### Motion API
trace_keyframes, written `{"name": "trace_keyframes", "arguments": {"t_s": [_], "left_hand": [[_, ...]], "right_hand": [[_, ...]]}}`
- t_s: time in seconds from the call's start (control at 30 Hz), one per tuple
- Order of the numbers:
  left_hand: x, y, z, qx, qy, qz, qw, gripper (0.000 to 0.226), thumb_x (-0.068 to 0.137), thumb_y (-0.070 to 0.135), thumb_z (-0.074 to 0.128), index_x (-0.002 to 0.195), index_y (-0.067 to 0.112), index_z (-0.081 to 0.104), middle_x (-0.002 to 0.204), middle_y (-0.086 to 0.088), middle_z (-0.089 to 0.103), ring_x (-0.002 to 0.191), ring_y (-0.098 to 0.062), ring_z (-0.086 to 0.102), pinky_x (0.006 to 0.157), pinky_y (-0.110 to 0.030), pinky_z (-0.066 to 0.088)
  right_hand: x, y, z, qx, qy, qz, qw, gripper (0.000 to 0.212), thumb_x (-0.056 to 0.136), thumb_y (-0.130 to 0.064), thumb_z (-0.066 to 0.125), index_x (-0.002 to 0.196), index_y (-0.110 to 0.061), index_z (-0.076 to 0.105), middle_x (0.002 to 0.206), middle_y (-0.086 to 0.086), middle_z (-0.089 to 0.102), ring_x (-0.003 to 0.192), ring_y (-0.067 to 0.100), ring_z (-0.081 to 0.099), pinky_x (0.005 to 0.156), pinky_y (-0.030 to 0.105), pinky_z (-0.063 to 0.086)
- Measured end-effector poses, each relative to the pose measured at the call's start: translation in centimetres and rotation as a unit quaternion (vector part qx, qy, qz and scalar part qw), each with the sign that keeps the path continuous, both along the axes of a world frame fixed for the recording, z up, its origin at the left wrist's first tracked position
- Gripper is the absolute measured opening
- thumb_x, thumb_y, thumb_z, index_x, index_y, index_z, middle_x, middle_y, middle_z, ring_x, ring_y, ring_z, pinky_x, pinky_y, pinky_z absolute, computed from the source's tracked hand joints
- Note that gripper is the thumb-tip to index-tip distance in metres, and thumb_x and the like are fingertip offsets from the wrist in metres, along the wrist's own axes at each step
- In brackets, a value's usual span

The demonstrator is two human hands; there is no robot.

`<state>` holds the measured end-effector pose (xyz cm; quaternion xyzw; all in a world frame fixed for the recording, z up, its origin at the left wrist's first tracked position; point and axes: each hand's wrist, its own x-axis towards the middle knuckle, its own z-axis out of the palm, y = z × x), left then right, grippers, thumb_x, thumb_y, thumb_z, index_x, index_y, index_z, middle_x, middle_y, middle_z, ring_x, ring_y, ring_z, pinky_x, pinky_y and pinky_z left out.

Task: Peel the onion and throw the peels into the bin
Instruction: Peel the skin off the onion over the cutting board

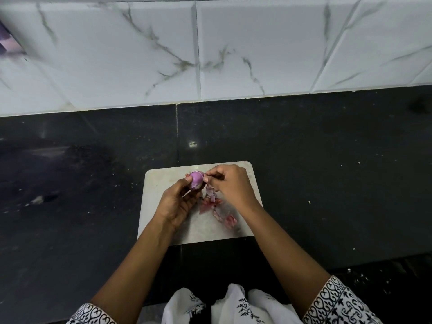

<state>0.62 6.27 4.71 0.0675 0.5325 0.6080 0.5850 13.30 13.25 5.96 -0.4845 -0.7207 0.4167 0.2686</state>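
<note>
A small purple onion (196, 180), mostly bare of skin, is held above a pale cutting board (159, 183) by my left hand (178, 202), whose fingers wrap its lower left side. My right hand (230, 183) is at the onion's right side, thumb and fingers pinching a strip of peel that hangs from it. Several loose pink peels (216, 209) lie on the board beneath and between my hands. No bin is in view.
The board sits on a dark stone counter (327, 171) speckled with small crumbs. A white marble-tiled wall (210, 47) rises behind it. A purple object (7, 40) shows at the far left edge. My patterned sleeves and white clothing fill the bottom.
</note>
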Motion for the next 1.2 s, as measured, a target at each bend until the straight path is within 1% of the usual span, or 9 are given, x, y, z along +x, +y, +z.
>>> {"name": "trace_keyframes", "arguments": {"t_s": [0.07, 0.23, 0.5, 0.67, 0.8, 0.9, 1.0, 1.13, 1.2], "left_hand": [[0.1, 0.0, -0.1, 0.008, 0.027, -0.004, 1.000, 0.017, 0.090, 0.015, 0.056, 0.103, 0.007, 0.065, 0.097, -0.010, 0.068, 0.088, -0.019, 0.063, 0.092, -0.034, 0.048], [0.7, -0.2, -0.3, 0.033, 0.066, -0.003, 0.997, 0.024, 0.083, 0.019, 0.064, 0.105, 0.009, 0.067, 0.080, 0.002, 0.075, 0.072, -0.007, 0.070, 0.065, -0.019, 0.055], [0.3, -0.1, -0.3, 0.058, 0.067, -0.015, 0.996, 0.019, 0.088, 0.013, 0.056, 0.104, 0.007, 0.067, 0.088, -0.003, 0.074, 0.086, -0.015, 0.067, 0.078, -0.025, 0.054], [-0.1, -0.7, -0.6, 0.107, -0.043, -0.036, 0.993, 0.032, 0.075, 0.013, 0.063, 0.106, 0.005, 0.063, 0.094, -0.010, 0.073, 0.087, -0.017, 0.069, 0.074, -0.023, 0.057], [-0.2, -0.9, -0.8, 0.106, -0.140, -0.010, 0.984, 0.071, 0.049, 0.026, 0.082, 0.111, -0.001, 0.060, 0.100, -0.015, 0.071, 0.085, -0.020, 0.069, 0.072, -0.027, 0.058], [-0.4, -0.9, -1.0, 0.079, -0.170, 0.009, 0.982, 0.060, 0.066, 0.027, 0.066, 0.119, -0.001, 0.056, 0.106, -0.016, 0.070, 0.089, -0.022, 0.069, 0.076, -0.028, 0.058], [-0.7, -0.8, -1.4, 0.068, -0.186, 0.034, 0.980, 0.081, 0.060, 0.025, 0.075, 0.131, -0.002, 0.048, 0.112, -0.019, 0.066, 0.101, -0.027, 0.064, 0.079, -0.030, 0.057], [-0.8, -0.6, -1.5, 0.064, -0.196, 0.035, 0.978, 0.048, 0.085, 0.023, 0.047, 0.126, -0.001, 0.051, 0.111, -0.019, 0.063, 0.098, -0.027, 0.066, 0.076, -0.028, 0.056], [-0.7, -0.5, -1.4, 0.067, -0.200, 0.031, 0.977, 0.038, 0.089, 0.024, 0.043, 0.116, 0.001, 0.056, 0.104, -0.017, 0.066, 0.089, -0.026, 0.070, 0.072, -0.026, 0.057]], "right_hand": [[0.0, 0.1, 0.1, 0.018, -0.008, -0.001, 1.000, 0.011, 0.080, -0.019, 0.071, 0.088, -0.013, 0.075, 0.081, 0.001, 0.074, 0.075, 0.011, 0.068, 0.076, 0.037, 0.056], [0.0, 0.5, 0.0, 0.001, 0.001, -0.001, 1.000, 0.007, 0.081, -0.013, 0.068, 0.083, -0.012, 0.075, 0.078, 0.003, 0.074, 0.073, 0.015, 0.069, 0.075, 0.042, 0.056], [0.0, 0.8, 0.5, 0.051, -0.020, 0.002, 0.998, 0.008, 0.078, -0.012, 0.067, 0.077, -0.014, 0.074, 0.071, -0.001, 0.072, 0.068, 0.012, 0.067, 0.068, 0.037, 0.056], [-0.2, 1.4, 0.0, 0.064, -0.117, 0.005, 0.991, 0.009, 0.077, -0.018, 0.067, 0.079, -0.012, 0.073, 0.077, 0.006, 0.073, 0.075, 0.022, 0.066, 0.070, 0.037, 0.053], [0.2, 1.2, -0.9, 0.064, -0.177, 0.018, 0.982, 0.013, 0.082, -0.020, 0.066, 0.088, -0.011, 0.073, 0.085, 0.008, 0.073, 0.082, 0.022, 0.066, 0.074, 0.034, 0.053], [0.6, 0.8, -0.9, 0.064, -0.158, 0.020, 0.985, 0.011, 0.083, -0.017, 0.066, 0.091, -0.013, 0.073, 0.087, 0.004, 0.073, 0.081, 0.018, 0.066, 0.075, 0.031, 0.053], [0.9, 0.4, -0.9, 0.076, -0.167, 0.048, 0.982, 0.018, 0.081, -0.015, 0.068, 0.099, -0.014, 0.069, 0.093, 0.004, 0.071, 0.086, 0.018, 0.065, 0.079, 0.035, 0.053], [0.9, 0.2, -1.1, 0.109, -0.178, 0.042, 0.977, 0.013, 0.079, -0.012, 0.069, 0.088, -0.015, 0.059, 0.082, 0.001, 0.067, 0.077, 0.018, 0.062, 0.069, 0.036, 0.052], [1.0, 0.4, -1.0, 0.108, -0.179, 0.062, 0.976, 0.013, 0.082, -0.005, 0.063, 0.089, -0.015, 0.064, 0.088, 0.002, 0.070, 0.084, 0.020, 0.064, 0.075, 0.036, 0.053]]}}
